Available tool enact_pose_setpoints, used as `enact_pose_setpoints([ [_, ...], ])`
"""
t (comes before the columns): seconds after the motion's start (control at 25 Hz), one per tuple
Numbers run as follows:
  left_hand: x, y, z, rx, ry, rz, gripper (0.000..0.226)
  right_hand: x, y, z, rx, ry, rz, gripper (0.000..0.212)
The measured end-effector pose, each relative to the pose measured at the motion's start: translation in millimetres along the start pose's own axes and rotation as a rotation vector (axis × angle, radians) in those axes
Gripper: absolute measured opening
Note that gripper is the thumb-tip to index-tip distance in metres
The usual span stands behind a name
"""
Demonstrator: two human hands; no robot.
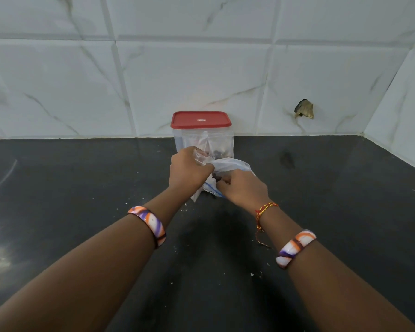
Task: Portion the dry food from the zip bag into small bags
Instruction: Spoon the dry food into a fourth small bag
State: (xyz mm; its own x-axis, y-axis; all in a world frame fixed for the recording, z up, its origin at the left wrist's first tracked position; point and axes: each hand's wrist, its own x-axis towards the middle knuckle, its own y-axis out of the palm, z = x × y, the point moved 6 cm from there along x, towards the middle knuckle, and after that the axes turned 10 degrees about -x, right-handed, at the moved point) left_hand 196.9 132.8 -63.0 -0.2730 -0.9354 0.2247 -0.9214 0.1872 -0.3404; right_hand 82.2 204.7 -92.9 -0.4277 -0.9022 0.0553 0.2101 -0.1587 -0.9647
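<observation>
Mid-portioning, just in front of the red-lidded container (201, 130) on the worktop (82, 188): left hand (187, 168) grips a small bag (203, 144), right hand (242, 188) pinches dark dry food (219, 179) at the zip bag (233, 164), no filled small bags visible.

A red lid (201, 119) tops a clear container (203, 143) at the far edge of a black worktop (82, 176), against white, grey-veined marble tiles (177, 80); bangles (147, 224) swirled orange, purple and white ring both forearms, with a red-and-yellow thread (265, 208) on the right wrist.
</observation>
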Motion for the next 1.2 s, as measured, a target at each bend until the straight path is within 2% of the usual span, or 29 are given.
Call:
enact_pose_setpoints([
  [0.08, -4.4, 1.7, 1.6, 0.023, -0.004, 0.044, 0.030, -0.3, 4.9, -5.3, 0.068, 0.072, -0.032, 0.025],
  [0.2, -10.7, 4.4, 0.7, 0.029, -0.006, 0.112, 0.032, -7.2, 2.6, -12.7, 0.203, 0.200, -0.212, 0.025],
  [0.32, -14.6, 5.5, -1.2, 0.019, -0.012, 0.122, 0.029, -13.4, -8.6, -4.9, 0.148, 0.186, -0.327, 0.028],
  [0.6, -19.7, 11.5, 17.9, -0.143, -0.244, 0.035, 0.021, -13.2, -23.1, 16.9, -0.281, 0.045, -0.298, 0.029],
  [0.68, -20.7, 13.6, 19.0, -0.181, -0.277, 0.035, 0.013, -11.7, -26.6, 17.4, -0.359, 0.011, -0.307, 0.029],
  [0.8, -21.8, 18.6, 18.8, -0.277, -0.341, 0.001, 0.020, -9.2, -23.5, 11.7, -0.368, -0.016, -0.247, 0.029],
  [0.92, -9.2, 30.5, 5.0, -0.436, -0.337, -0.061, 0.030, 3.9, -18.7, -12.3, -0.195, 0.038, -0.162, 0.014],
  [0.96, -0.7, 39.2, -6.3, -0.464, -0.308, -0.050, 0.035, 9.3, -17.7, -24.7, -0.095, 0.066, -0.126, 0.015],
  [1.0, 8.7, 52.2, -21.9, -0.445, -0.264, -0.007, 0.039, 15.0, -16.2, -38.9, 0.029, 0.102, -0.092, 0.026],
  [1.08, 25.5, 89.7, -58.1, -0.296, -0.109, 0.172, 0.048, 18.8, -16.3, -68.4, 0.352, 0.205, -0.073, 0.039],
  [1.12, 28.1, 111.8, -75.2, -0.193, -0.016, 0.289, 0.050, 19.9, -15.7, -87.0, 0.511, 0.290, -0.096, 0.039],
  [1.2, 25.8, 157.4, -98.5, -0.021, 0.114, 0.454, 0.050, 25.9, -13.4, -128.5, 0.679, 0.497, -0.114, 0.031],
])
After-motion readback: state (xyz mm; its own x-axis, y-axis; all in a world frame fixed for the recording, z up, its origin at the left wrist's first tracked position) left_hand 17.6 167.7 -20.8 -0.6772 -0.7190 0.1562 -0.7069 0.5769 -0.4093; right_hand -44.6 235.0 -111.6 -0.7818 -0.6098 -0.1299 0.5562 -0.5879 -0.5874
